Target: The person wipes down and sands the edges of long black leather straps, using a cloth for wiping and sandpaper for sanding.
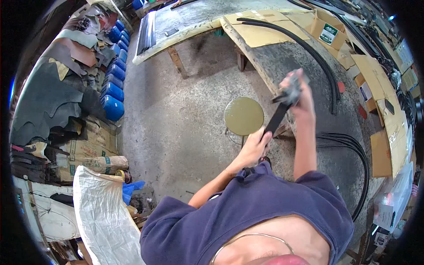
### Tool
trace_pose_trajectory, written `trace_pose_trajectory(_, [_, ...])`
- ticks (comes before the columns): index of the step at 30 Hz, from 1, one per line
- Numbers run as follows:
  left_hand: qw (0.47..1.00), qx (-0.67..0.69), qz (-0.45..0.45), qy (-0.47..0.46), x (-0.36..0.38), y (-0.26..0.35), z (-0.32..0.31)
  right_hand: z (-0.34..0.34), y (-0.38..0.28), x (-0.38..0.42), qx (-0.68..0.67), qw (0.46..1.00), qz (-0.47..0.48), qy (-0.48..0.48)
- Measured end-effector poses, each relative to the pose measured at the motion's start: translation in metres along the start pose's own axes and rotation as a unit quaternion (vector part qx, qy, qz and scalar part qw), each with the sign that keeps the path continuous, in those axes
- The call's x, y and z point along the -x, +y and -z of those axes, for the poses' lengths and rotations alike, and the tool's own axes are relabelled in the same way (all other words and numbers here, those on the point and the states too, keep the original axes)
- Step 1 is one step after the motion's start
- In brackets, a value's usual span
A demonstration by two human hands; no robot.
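Nearest is the navy shirt (247,212) of the person at work, on the near side of the round olive stool (244,116). Just beyond it, at the stool's near right edge as seen from above, the left hand (255,145) is curled tight around the lower end of a black strip (277,119). Whether this hand also touches the stool cannot be told. The strip slants up and away to the right of the stool, straight rather than sagging, towards a grey object (290,92) that is too blurred to identify. The right hand (301,99), right of the stool and farther off, seems closed about that object; its exact finger placement is lost in the blur.

What might go wrong, as I judge it: if the left hand's hold loosens while the strip is under pull, the end could slip free. A hurried swing of the right hand could knock the object on the edge of the counter (276,55) to the stool's right, since the two appear close, or twist the strip.

On that counter, a bundle of thin black cords (366,176) curves to the right of the stool. Farther off, beyond the stool and to its right, come thick curved black strips (314,54), then an open cardboard box (328,33).
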State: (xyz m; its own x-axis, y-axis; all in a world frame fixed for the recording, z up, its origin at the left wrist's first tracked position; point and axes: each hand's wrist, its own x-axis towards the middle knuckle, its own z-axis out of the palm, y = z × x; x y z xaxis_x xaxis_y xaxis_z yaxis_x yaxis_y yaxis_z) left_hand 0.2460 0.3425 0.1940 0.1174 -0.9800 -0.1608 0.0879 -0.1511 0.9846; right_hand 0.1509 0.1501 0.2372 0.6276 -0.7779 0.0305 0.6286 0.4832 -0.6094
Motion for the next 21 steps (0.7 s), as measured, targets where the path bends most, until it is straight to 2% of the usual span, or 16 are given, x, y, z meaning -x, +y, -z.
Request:
trace_pose_trajectory(1, [1.000,-0.029,-0.006,0.001,0.003,-0.010,-0.003,0.007,-0.025,-0.014,0.080,0.990,0.082,0.077])
trace_pose_trajectory(2, [0.999,-0.032,0.008,-0.004,0.008,-0.010,-0.005,0.018,-0.056,-0.028,0.024,0.982,0.136,0.128])
trace_pose_trajectory(3, [0.999,-0.033,0.011,0.000,0.008,-0.017,-0.007,0.071,-0.093,-0.054,-0.001,0.979,0.201,-0.022])
trace_pose_trajectory(4, [0.999,-0.027,0.007,0.019,0.006,-0.028,-0.008,0.084,-0.118,-0.055,0.025,0.960,0.280,0.007])
trace_pose_trajectory(5, [0.999,-0.020,0.003,0.041,0.005,-0.034,-0.008,0.116,-0.144,-0.070,0.062,0.936,0.333,0.096])
trace_pose_trajectory(6, [0.998,0.032,0.023,0.044,0.001,-0.028,-0.010,0.149,-0.157,-0.083,0.092,0.928,0.348,0.092])
trace_pose_trajectory(7, [0.998,0.031,0.015,0.054,-0.008,-0.020,-0.011,0.151,-0.158,-0.076,-0.062,0.963,0.263,-0.020])
trace_pose_trajectory(9, [0.992,0.090,-0.021,0.084,-0.023,-0.008,-0.021,0.036,-0.098,-0.037,-0.049,0.951,0.215,0.215])
trace_pose_trajectory(10, [0.986,0.140,-0.005,0.088,-0.031,0.000,-0.027,0.035,-0.073,-0.020,0.015,0.967,0.110,0.229])
trace_pose_trajectory(11, [0.985,0.143,-0.009,0.091,-0.039,-0.002,-0.034,0.046,-0.046,-0.005,0.105,0.983,0.056,0.139])
trace_pose_trajectory(12, [0.985,0.141,-0.017,0.101,-0.052,-0.005,-0.039,0.042,-0.013,0.006,0.108,0.989,0.022,0.100])
trace_pose_trajectory(13, [0.984,0.136,-0.025,0.112,-0.063,-0.005,-0.044,0.027,-0.001,0.027,0.133,0.964,-0.149,0.173])
trace_pose_trajectory(15, [0.980,0.142,0.037,0.131,-0.074,-0.025,-0.056,0.034,0.030,0.026,0.194,0.980,-0.046,0.004])
trace_pose_trajectory(16, [0.989,0.076,0.022,0.124,-0.075,-0.021,-0.060,0.023,0.008,0.018,0.174,0.984,-0.042,-0.013])
trace_pose_trajectory(17, [0.993,0.011,0.010,0.115,-0.074,-0.017,-0.066,0.038,0.000,-0.004,0.011,0.996,-0.083,-0.007])
trace_pose_trajectory(21, [0.992,-0.028,0.003,0.126,-0.074,-0.013,-0.092,0.099,-0.066,-0.081,-0.173,0.968,-0.118,-0.139])
